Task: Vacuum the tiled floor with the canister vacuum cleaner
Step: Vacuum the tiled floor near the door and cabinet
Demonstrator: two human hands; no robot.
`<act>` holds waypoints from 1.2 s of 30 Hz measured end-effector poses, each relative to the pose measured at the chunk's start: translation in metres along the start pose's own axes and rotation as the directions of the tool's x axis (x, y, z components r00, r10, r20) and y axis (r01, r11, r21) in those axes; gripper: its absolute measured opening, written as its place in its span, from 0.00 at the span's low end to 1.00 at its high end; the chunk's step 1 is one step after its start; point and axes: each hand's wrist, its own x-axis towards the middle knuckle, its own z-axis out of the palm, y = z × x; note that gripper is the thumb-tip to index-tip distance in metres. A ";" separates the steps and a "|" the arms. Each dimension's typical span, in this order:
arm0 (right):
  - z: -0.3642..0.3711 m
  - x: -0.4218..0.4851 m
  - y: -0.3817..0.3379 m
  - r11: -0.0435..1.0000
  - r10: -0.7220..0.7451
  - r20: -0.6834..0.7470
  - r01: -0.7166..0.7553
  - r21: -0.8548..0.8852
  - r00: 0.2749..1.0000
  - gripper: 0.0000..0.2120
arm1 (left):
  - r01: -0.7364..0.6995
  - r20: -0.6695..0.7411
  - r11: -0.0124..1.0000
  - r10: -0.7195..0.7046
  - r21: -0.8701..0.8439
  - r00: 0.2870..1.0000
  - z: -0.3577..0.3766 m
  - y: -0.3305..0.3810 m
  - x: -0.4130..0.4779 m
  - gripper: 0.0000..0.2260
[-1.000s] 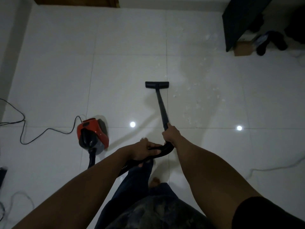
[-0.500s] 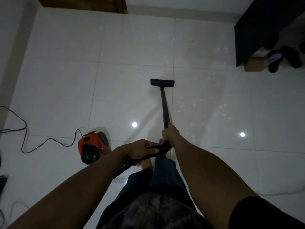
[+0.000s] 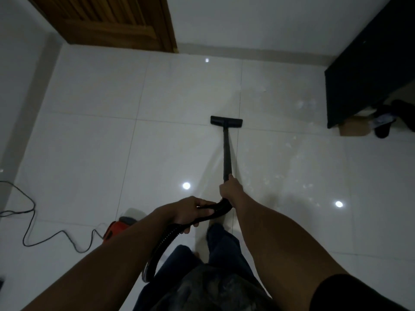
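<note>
**Nozzle pushed further up the room, crumbs not reached yet**

Pushed forward over the last second, the floor nozzle (image 3: 226, 121) is now parked flat on a grout line of the tiled floor (image 3: 89, 142), nearer the far wall. More of the wooden door (image 3: 112, 21) has been brought into view. The orange canister (image 3: 116, 227) has been left behind on the left and is mostly hidden by the left forearm, with its power cord (image 3: 45, 234) looped across the tiles.

The wand (image 3: 227, 151) is gripped at its lower end by the right hand (image 3: 230, 188), fingers wrapped round it. The curved handle where the hose (image 3: 161, 245) joins is clasped by the left hand (image 3: 190, 211).

A forward stroke is judged to be in hand, fairly early in the job. Pale specks (image 3: 276, 178), probably crumbs or paper bits (lighting is dim, so hard to call), are scattered just right of the wand and haven't been touched. Next, the nozzle would need to be drawn back and swung right over that patch, kept clear of the black cabinet (image 3: 368, 63), and the cord shouldn't get dragged.
</note>
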 end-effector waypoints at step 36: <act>-0.152 0.248 -0.327 0.995 0.058 -0.040 -0.054 0.083 0.998 0.32 | -0.047 -0.043 0.996 0.044 -0.077 0.998 -0.363 0.187 0.156 0.17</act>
